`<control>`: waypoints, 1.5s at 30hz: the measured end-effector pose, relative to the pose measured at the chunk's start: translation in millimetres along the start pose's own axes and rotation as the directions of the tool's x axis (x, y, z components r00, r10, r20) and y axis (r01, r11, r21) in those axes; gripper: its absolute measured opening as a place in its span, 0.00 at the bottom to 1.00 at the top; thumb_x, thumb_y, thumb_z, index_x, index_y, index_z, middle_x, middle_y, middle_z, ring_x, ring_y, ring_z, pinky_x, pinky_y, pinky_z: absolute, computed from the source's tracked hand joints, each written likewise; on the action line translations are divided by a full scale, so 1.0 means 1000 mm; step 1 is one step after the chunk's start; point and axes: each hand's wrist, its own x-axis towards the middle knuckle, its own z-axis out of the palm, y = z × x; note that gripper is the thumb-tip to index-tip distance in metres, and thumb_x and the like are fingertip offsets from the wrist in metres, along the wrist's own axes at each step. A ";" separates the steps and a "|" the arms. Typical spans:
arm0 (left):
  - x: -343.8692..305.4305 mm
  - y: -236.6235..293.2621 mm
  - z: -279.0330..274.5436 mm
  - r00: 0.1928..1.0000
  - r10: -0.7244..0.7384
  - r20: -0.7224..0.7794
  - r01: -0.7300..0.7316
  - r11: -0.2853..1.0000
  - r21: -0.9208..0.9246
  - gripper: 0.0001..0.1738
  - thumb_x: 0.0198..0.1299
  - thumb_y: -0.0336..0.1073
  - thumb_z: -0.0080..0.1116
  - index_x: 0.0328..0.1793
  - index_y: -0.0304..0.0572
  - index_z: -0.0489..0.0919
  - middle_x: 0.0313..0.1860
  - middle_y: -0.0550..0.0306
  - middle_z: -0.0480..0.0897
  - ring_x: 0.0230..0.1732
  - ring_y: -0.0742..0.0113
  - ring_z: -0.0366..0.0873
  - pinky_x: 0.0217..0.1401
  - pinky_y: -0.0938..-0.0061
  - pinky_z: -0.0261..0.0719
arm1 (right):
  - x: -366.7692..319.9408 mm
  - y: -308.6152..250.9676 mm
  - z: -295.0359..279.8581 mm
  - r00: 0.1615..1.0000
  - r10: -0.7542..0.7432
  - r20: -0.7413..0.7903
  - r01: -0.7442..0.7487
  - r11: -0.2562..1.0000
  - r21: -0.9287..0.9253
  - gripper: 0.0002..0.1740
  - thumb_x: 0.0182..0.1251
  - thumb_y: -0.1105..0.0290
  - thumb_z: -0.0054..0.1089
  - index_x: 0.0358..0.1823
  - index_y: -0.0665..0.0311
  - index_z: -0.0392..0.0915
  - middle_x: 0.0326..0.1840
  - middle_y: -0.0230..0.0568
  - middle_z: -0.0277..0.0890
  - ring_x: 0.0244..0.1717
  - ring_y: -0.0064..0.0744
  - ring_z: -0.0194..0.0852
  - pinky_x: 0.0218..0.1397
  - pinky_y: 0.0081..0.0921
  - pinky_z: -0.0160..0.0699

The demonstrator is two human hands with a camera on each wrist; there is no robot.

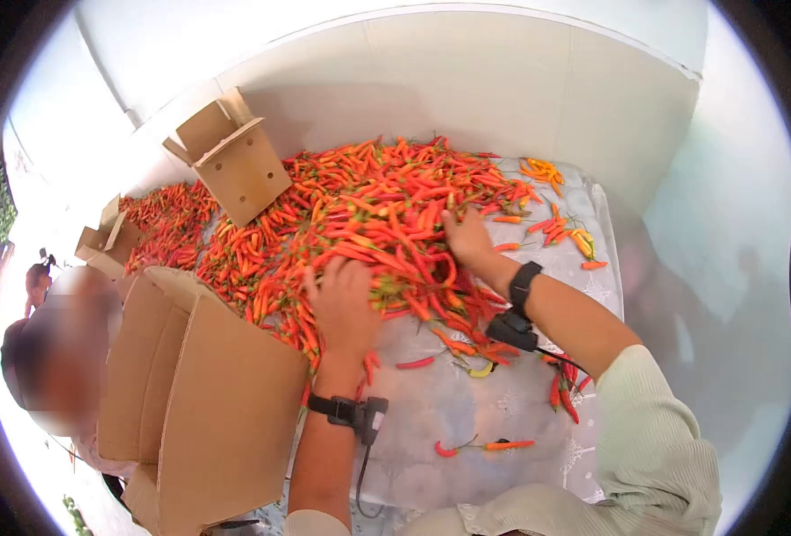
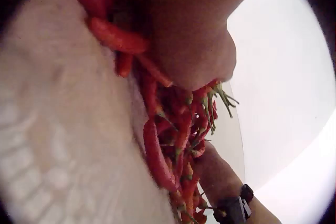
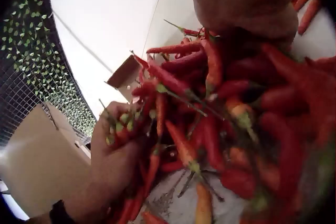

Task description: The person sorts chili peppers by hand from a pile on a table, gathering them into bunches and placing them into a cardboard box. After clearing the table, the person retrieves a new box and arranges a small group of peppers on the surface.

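A large heap of red and orange chili peppers (image 1: 395,192) covers much of the table. My left hand (image 1: 344,299) grips chili peppers at the heap's near side, its fingers bent over them. In the right wrist view, the left hand (image 3: 118,142) cups several peppers with green stems (image 3: 126,124). On the heap's right side, my right hand (image 1: 470,237) curls into the peppers, its fingertips buried. A thick bunch of chili peppers (image 2: 181,129) lies between the two hands.
A big open cardboard box (image 1: 235,402) stands close by my left forearm. Another perforated box (image 1: 244,174) sits on the heap, with a smaller carton (image 1: 110,241) farther left. Loose peppers (image 1: 507,444) lie on the pale tablecloth (image 1: 413,420). A person (image 1: 65,357) is at the left.
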 end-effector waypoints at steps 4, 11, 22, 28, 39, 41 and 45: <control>0.019 -0.013 0.006 0.955 -0.263 -0.137 0.281 0.951 0.129 0.20 0.41 0.29 0.63 0.44 0.43 0.75 0.47 0.57 0.78 0.62 0.55 0.69 0.70 0.41 0.51 | -0.012 -0.041 0.025 0.987 0.158 0.004 -0.158 0.985 0.064 0.36 0.69 0.47 0.46 0.60 0.76 0.58 0.51 0.72 0.72 0.55 0.65 0.71 0.58 0.49 0.69; 0.054 -0.049 0.010 0.775 -0.619 -0.127 0.622 0.782 -0.020 0.14 0.46 0.30 0.61 0.42 0.41 0.76 0.44 0.51 0.78 0.50 0.48 0.76 0.59 0.42 0.65 | 0.004 -0.045 0.055 0.996 0.015 0.084 -0.028 0.987 0.158 0.25 0.67 0.53 0.53 0.54 0.67 0.67 0.41 0.56 0.78 0.38 0.50 0.78 0.39 0.42 0.75; -0.011 0.138 -0.027 0.989 0.091 0.113 0.004 0.760 -0.649 0.17 0.46 0.25 0.61 0.45 0.37 0.74 0.44 0.47 0.78 0.47 0.48 0.76 0.51 0.61 0.73 | -0.117 0.008 -0.215 0.900 0.068 0.431 -0.037 0.996 -0.079 0.22 0.60 0.54 0.64 0.49 0.60 0.74 0.25 0.38 0.70 0.20 0.27 0.64 0.24 0.28 0.65; -0.023 0.198 0.019 0.839 0.530 0.121 -0.277 0.608 -0.744 0.21 0.44 0.24 0.59 0.48 0.36 0.73 0.53 0.44 0.76 0.56 0.47 0.73 0.58 0.58 0.70 | -0.232 0.034 -0.262 0.852 0.207 0.481 0.050 0.882 -0.468 0.44 0.51 0.50 0.70 0.66 0.60 0.61 0.42 0.54 0.78 0.43 0.47 0.79 0.47 0.36 0.75; -0.006 0.098 0.051 0.911 0.372 0.176 -0.235 0.821 -0.521 0.16 0.42 0.24 0.59 0.40 0.37 0.72 0.46 0.45 0.76 0.50 0.45 0.73 0.55 0.56 0.70 | -0.186 0.023 -0.177 0.916 0.087 0.392 0.093 0.903 -0.419 0.46 0.43 0.53 0.73 0.62 0.67 0.62 0.45 0.52 0.78 0.47 0.51 0.79 0.49 0.39 0.76; 0.000 0.079 0.049 0.899 0.362 0.248 -0.232 0.871 -0.432 0.17 0.42 0.25 0.61 0.42 0.37 0.73 0.47 0.45 0.76 0.52 0.45 0.73 0.57 0.56 0.70 | -0.162 0.040 -0.144 0.927 -0.153 0.343 0.275 0.899 -0.340 0.50 0.43 0.52 0.74 0.65 0.67 0.61 0.46 0.53 0.79 0.47 0.51 0.78 0.51 0.39 0.76; 0.011 0.053 0.047 0.918 0.344 0.196 -0.277 0.911 -0.304 0.18 0.40 0.24 0.60 0.41 0.37 0.72 0.46 0.46 0.77 0.52 0.47 0.74 0.58 0.56 0.69 | -0.119 0.018 -0.085 0.908 -0.115 0.403 0.259 0.910 -0.325 0.37 0.42 0.52 0.74 0.51 0.67 0.71 0.43 0.54 0.79 0.46 0.51 0.79 0.49 0.40 0.76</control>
